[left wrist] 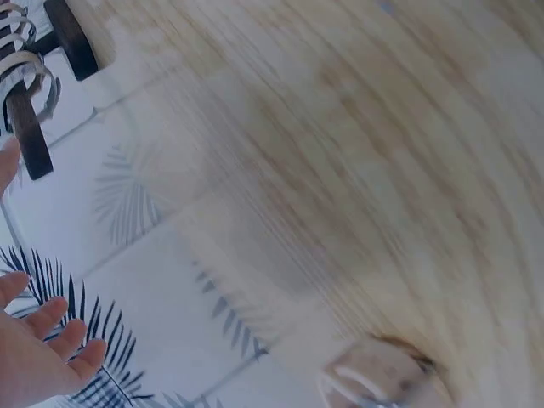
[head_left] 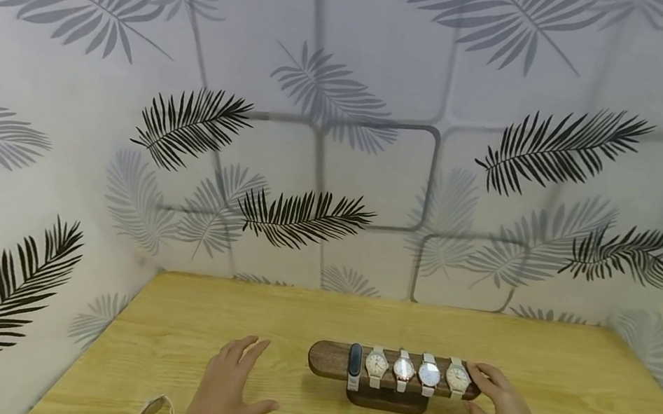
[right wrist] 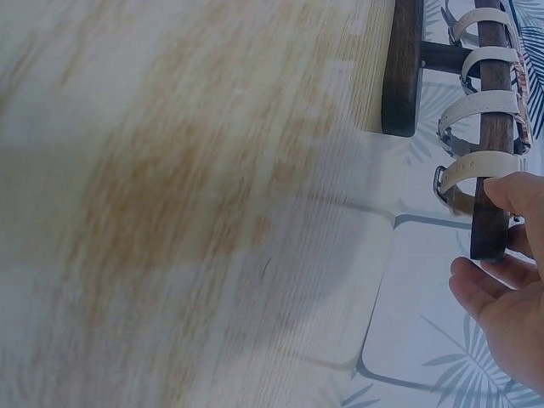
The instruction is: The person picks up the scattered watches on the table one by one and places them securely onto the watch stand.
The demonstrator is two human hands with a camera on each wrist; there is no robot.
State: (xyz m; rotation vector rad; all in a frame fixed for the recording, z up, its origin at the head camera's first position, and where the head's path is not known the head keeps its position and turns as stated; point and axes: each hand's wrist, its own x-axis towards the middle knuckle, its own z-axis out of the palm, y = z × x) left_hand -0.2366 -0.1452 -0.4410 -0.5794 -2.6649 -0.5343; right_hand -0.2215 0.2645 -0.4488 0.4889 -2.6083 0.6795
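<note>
A dark wooden watch stand [head_left: 327,360] holds a black fitness band [head_left: 355,360] and several white-strapped watches [head_left: 377,363] in a row along its bar. At the bar's right end, my right hand [head_left: 503,411] grips the wood between thumb and fingers, beside the last watch [head_left: 458,378]. The right wrist view shows the right thumb on the bar [right wrist: 489,229], fingers around its end. My left hand [head_left: 227,383] is spread over the table, left of the stand and apart from it, with nothing in it.
A loose watch [head_left: 153,408] with a pale strap lies on the wooden table [head_left: 228,306], left of my left hand. A blurred pale object [left wrist: 382,374] shows low in the left wrist view. Behind the table stands a leaf-patterned wall [head_left: 375,171].
</note>
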